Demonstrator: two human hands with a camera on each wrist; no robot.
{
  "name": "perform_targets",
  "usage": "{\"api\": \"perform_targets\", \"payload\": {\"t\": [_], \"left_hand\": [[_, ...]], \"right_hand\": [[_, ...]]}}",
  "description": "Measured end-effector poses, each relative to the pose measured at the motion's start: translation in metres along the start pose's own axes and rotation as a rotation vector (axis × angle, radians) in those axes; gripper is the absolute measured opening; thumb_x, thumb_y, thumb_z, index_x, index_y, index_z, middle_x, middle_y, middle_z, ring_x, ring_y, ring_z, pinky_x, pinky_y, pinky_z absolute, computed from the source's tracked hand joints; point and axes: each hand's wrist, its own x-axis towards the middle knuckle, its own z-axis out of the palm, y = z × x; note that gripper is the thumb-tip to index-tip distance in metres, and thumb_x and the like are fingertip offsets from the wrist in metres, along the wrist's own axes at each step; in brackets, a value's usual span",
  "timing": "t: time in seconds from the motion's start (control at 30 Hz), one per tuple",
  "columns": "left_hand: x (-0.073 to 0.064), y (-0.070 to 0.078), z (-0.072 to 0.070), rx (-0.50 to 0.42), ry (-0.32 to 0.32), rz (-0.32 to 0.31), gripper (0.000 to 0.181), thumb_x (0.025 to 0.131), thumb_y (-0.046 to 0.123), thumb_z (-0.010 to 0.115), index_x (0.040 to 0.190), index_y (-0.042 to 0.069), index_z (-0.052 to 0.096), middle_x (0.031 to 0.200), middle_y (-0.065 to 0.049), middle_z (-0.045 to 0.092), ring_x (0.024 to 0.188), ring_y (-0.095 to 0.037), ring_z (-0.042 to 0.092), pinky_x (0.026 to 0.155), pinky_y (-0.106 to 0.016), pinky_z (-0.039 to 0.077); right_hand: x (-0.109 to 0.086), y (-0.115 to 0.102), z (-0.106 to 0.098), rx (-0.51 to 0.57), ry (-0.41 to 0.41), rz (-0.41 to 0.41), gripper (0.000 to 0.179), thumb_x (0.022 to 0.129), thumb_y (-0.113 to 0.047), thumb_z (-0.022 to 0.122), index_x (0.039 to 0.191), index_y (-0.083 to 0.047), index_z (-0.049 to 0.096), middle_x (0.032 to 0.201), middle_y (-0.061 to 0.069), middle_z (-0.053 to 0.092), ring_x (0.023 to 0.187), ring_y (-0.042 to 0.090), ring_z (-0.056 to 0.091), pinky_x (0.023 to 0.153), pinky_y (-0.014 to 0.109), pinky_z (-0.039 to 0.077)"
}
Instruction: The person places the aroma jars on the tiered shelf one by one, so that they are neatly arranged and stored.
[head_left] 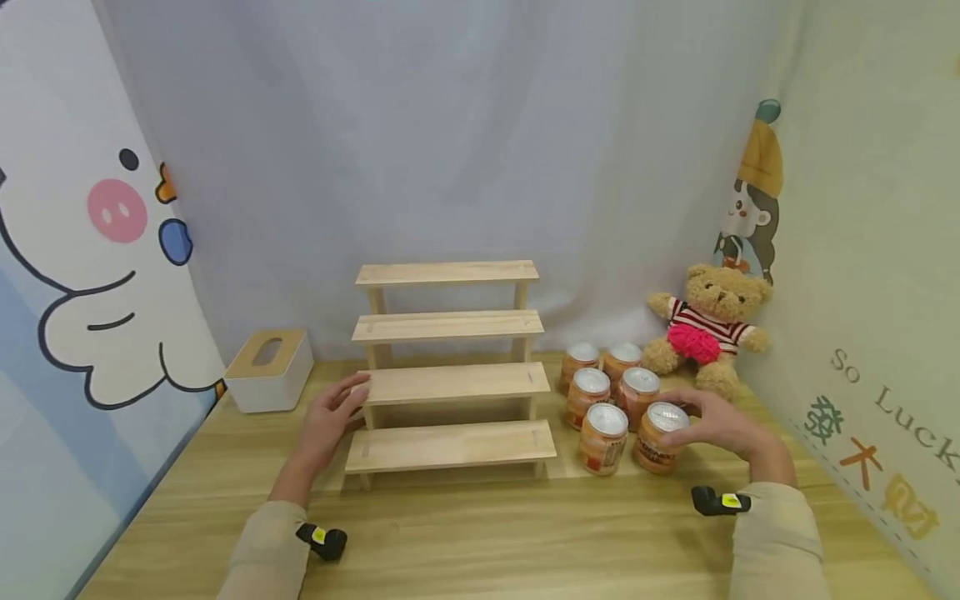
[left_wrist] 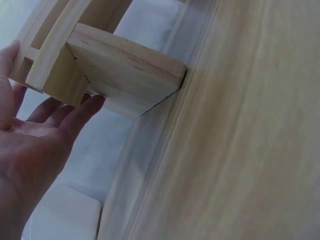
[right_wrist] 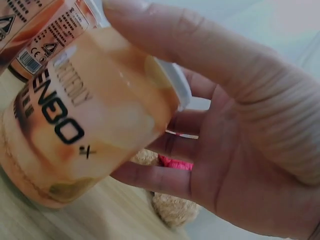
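A four-tier wooden display stand point(head_left: 450, 443) rests on the table. At its left end, my left hand point(head_left: 327, 425) grips the second board from the bottom; in the left wrist view the fingers point(left_wrist: 80, 114) curl beneath the wood. To the right of the stand, orange cans point(head_left: 603, 446) with silver lids sit upright in two columns. My right hand point(head_left: 716, 427) holds the nearest right-hand can point(head_left: 654, 454), thumb across its front and fingers around the far side. Dark lettering shows on that can in the right wrist view, where it looks tilted by the camera angle.
A white tissue box point(head_left: 266, 390) with a wooden lid stands left of the stand. Behind the cans sits a teddy bear point(head_left: 708, 325) in a striped top. A pale curtain point(head_left: 450, 150) hangs behind, and printed panels point(head_left: 862, 333) flank the table.
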Motion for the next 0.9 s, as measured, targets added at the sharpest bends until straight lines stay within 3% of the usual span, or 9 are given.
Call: {"api": "perform_targets", "payload": {"t": [0.23,0.33,0.5,0.77,0.9], "left_hand": [[0.001,0.0,0.001,-0.019,0.006,0.005,0.052,0.102,0.028,0.061,0.142,-0.003,0.048,0.156,-0.012,0.035,0.118,-0.016,0.053,0.083,-0.031,0.054],[0.001,0.002,0.001,-0.022,-0.019,-0.015,0.052,0.103,0.03,0.06,0.143,0.0,0.048,0.159,-0.011,0.031,0.125,-0.026,0.048,0.086,-0.032,0.053],[0.002,0.007,0.0,-0.046,-0.05,-0.037,0.044,0.103,0.03,0.059,0.139,0.006,0.053,0.162,-0.011,0.024,0.128,-0.037,0.042,0.086,-0.034,0.052],[0.003,0.007,0.0,-0.089,-0.059,-0.044,0.036,0.103,0.028,0.06,0.133,0.008,0.058,0.16,-0.01,0.026,0.117,-0.029,0.047,0.083,-0.037,0.052],[0.005,0.006,0.0,-0.086,-0.057,-0.038,0.039,0.103,0.027,0.06,0.135,0.006,0.056,0.159,-0.01,0.026,0.119,-0.031,0.046,0.083,-0.038,0.053]], "right_hand": [[0.0,0.022,0.007,0.225,-0.055,0.032,0.065,0.083,-0.011,0.08,0.14,0.0,0.049,0.127,0.017,0.059,0.112,0.026,0.058,0.09,0.039,0.049],[0.0,0.029,0.009,0.287,-0.057,0.014,0.067,0.084,-0.006,0.078,0.141,0.005,0.046,0.124,0.016,0.059,0.108,0.022,0.061,0.087,0.036,0.051],[0.0,0.03,0.009,0.294,-0.031,-0.002,0.067,0.084,-0.006,0.078,0.141,0.008,0.046,0.122,0.013,0.06,0.105,0.02,0.061,0.084,0.036,0.053],[-0.009,0.017,0.003,0.345,-0.02,0.06,0.065,0.086,-0.006,0.076,0.14,0.009,0.043,0.116,0.013,0.062,0.101,0.021,0.063,0.078,0.045,0.056],[-0.017,0.005,-0.006,0.316,0.055,0.004,0.056,0.086,-0.002,0.075,0.134,0.009,0.048,0.109,0.006,0.065,0.095,0.018,0.065,0.075,0.042,0.057]]}}
